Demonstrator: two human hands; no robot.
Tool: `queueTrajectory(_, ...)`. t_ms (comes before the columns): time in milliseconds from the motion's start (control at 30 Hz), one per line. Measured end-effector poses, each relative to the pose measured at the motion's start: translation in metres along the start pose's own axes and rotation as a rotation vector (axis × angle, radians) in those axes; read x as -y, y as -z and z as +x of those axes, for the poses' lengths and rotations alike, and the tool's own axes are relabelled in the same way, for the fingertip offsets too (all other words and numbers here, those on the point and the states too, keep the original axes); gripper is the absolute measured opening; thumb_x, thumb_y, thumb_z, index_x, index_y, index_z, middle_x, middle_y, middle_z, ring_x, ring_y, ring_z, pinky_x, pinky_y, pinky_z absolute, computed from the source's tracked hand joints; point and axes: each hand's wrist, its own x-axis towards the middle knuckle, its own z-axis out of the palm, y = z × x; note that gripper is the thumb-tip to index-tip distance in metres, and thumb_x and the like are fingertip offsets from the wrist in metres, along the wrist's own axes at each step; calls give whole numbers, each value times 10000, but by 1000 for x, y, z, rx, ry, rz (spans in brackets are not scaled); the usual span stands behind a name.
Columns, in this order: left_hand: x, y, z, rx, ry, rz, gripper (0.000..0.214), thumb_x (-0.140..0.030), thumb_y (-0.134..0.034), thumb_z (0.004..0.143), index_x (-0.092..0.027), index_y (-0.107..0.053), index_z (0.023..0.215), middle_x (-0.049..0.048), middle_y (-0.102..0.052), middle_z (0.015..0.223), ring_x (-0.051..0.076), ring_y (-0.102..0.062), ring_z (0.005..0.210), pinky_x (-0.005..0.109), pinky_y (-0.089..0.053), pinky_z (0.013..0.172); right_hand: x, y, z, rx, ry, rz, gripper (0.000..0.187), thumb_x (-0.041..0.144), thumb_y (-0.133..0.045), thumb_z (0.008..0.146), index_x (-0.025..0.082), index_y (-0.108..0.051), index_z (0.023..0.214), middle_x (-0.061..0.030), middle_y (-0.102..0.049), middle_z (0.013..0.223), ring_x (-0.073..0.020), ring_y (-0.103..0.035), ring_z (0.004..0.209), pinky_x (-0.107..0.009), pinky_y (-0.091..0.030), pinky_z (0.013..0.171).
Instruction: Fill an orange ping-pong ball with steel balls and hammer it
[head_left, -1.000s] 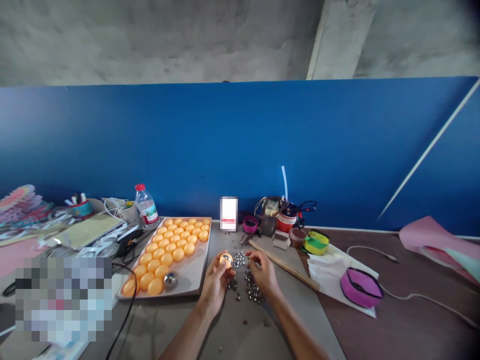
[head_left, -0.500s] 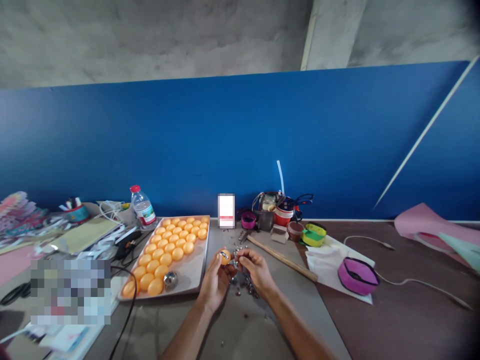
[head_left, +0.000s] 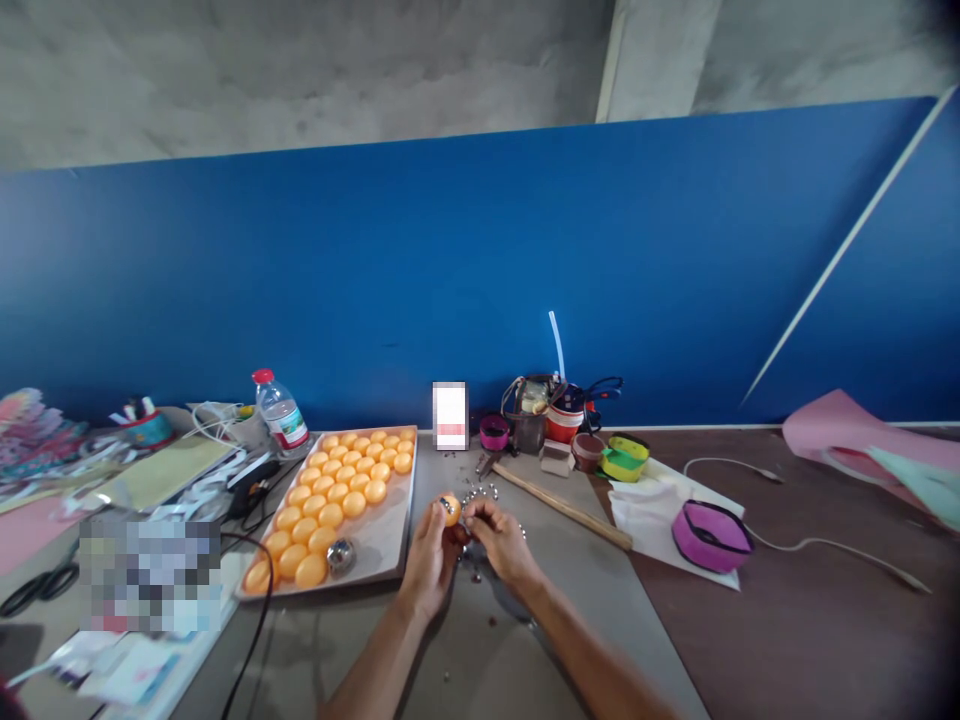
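My left hand (head_left: 429,562) is closed around an orange ball (head_left: 451,511) with a few shiny silver pieces on its surface. The fingers of my right hand (head_left: 504,548) are pinched together close to the ball's right side; whatever they hold is too small to make out. Small silver beads (head_left: 480,493) are scattered on the grey mat (head_left: 577,610) around and behind my hands. To the left, a white tray (head_left: 390,545) bears rows of orange balls (head_left: 330,514) and a silver-covered ball (head_left: 340,557) at its near end.
A wooden-handled hammer (head_left: 562,504) lies behind my right hand. Farther back stand a dark cup (head_left: 529,432), a red-and-white cup (head_left: 562,427) and a yellow-green band (head_left: 625,458). At right is a purple band (head_left: 711,538) on white paper. A bottle (head_left: 282,412) and a black cable (head_left: 262,610) are left.
My right hand has shifted slightly left, closer to the orange ball. The left hand still holds the ball, turned a little. The whole view has tilted slightly.
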Motion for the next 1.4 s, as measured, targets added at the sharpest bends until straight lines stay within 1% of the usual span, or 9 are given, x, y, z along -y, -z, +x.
queueTrajectory(100,-1,-2,-1,12,-4,-7,418,-403,-661,734,-194,-577,1086,13,-627,793,128,-566,646,257,-452,622,-1,1,0,37,-52,87,178,339,-663,657,196,-561,686,49,-522,553,-102,-470,519,-228,-377,538)
queueTrajectory(267,-4,-6,-4,36,-26,2,535,-420,-657,735,-261,-499,1221,6,-628,839,128,-570,653,268,-456,637,-4,4,1,11,-89,216,197,323,-698,634,182,-572,690,52,-526,574,-74,-428,493,-207,-347,514)
queueTrajectory(567,-3,-4,-5,83,-10,7,475,-345,-645,754,-249,-507,1198,9,-616,876,113,-560,643,260,-455,638,4,3,0,23,-103,357,231,343,-715,634,191,-557,706,62,-519,535,-80,-440,453,-223,-385,489)
queueTrajectory(667,1,0,-5,77,-17,95,488,-320,-661,738,-238,-504,1192,8,-614,896,111,-560,658,257,-455,649,3,5,2,40,-125,401,241,342,-727,629,191,-563,720,67,-509,502,-82,-438,434,-221,-391,470)
queueTrajectory(833,5,2,-5,97,-112,260,385,-347,-640,760,-215,-541,1107,6,-614,888,102,-554,678,233,-450,644,0,5,2,87,-157,447,236,321,-743,624,186,-569,710,68,-504,483,-78,-452,415,-207,-376,451)
queueTrajectory(967,2,-3,-7,96,-124,282,377,-340,-670,731,-223,-548,1068,-11,-608,869,88,-546,666,214,-449,627,2,6,1,113,-166,461,222,313,-746,625,181,-578,686,41,-559,540,-89,-490,447,-213,-381,463)
queueTrajectory(1100,0,-7,-9,106,-132,292,379,-339,-671,728,-216,-540,1062,-13,-597,843,89,-540,657,216,-453,616,3,8,1,125,-178,466,222,307,-756,612,181,-584,672,50,-527,521,-91,-487,450,-218,-375,475)
queueTrajectory(1200,0,-5,-8,105,-140,325,394,-350,-669,728,-211,-527,1069,-14,-588,817,89,-532,639,216,-452,600,3,9,2,120,-193,458,236,310,-768,595,183,-584,672,58,-498,511,-89,-465,458,-219,-371,480)
queueTrajectory(1400,3,2,-4,103,-192,444,422,-379,-645,744,-204,-497,1099,-13,-584,807,88,-530,609,222,-455,581,2,12,4,103,-241,418,289,334,-788,564,183,-567,675,38,-532,586,-95,-464,515,-228,-371,507)
